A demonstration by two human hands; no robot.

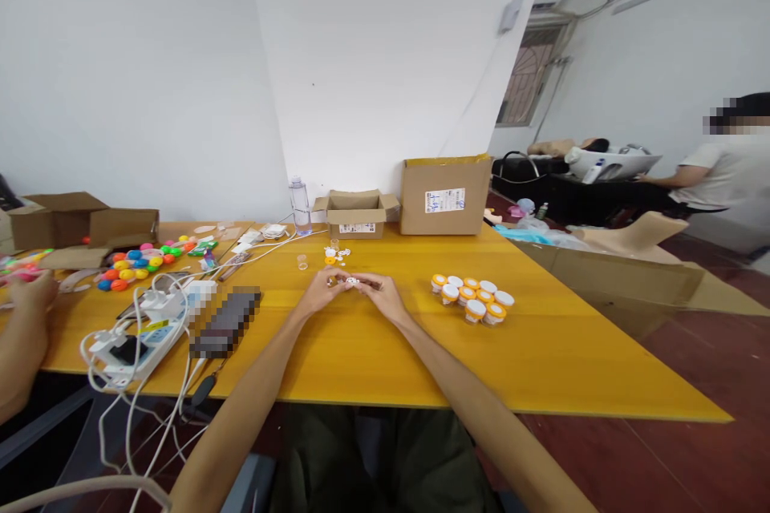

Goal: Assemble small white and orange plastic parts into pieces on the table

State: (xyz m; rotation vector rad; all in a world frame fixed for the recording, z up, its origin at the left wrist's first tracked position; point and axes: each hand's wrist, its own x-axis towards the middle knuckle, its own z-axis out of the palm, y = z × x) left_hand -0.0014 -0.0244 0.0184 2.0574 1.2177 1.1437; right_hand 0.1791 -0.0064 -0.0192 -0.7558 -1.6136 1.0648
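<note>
Fingertips of the left hand [323, 291] and right hand [378, 292] pinch one small white piece [352, 281] between them, just above the yellow table [361, 353]. It looks light, rigid plastic, easily dropped, best held by its edges. Orange-lidded jars [472, 296] sit well apart to the right.

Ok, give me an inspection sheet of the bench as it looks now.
Surface: yellow table.
Job's things: small white part held between both hands; orange-and-white caps grouped to the right; loose small parts beyond the hands.
Clutter: coloured balls, cardboard boxes, water bottle.
Hands: left hand and right hand meet on the part.
Cables: power strip with white leads trailing off the edge.
Surroundings: co-worker's hand at left; seated person at far right.
</note>
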